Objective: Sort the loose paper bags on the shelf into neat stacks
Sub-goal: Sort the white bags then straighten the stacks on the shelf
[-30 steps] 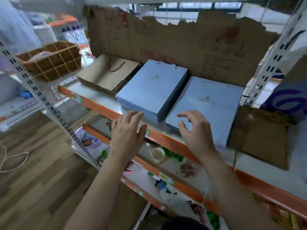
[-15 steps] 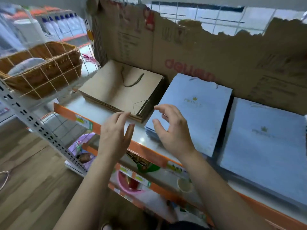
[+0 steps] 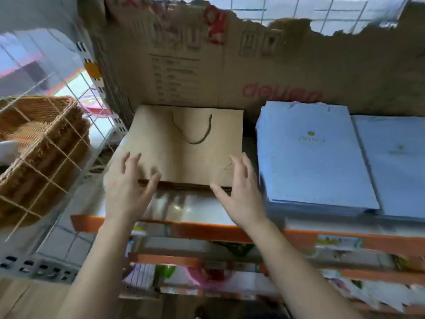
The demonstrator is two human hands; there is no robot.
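- A wicker basket [image 3: 41,139] sits far left behind wire mesh, on the neighbouring rack and out of the job.
- The left hand [image 3: 125,189], fingers spread and holding nothing, is at the front left corner of the brown bags [image 3: 184,146], likely to square them; blur hides whether it touches.
- The brown bags lie flat on the shelf [image 3: 190,208].
- The right hand [image 3: 239,192], likewise spread and empty, flanks the front right corner.
- Two piles of blue bags [image 3: 305,157] lie just beside, looking tidy.
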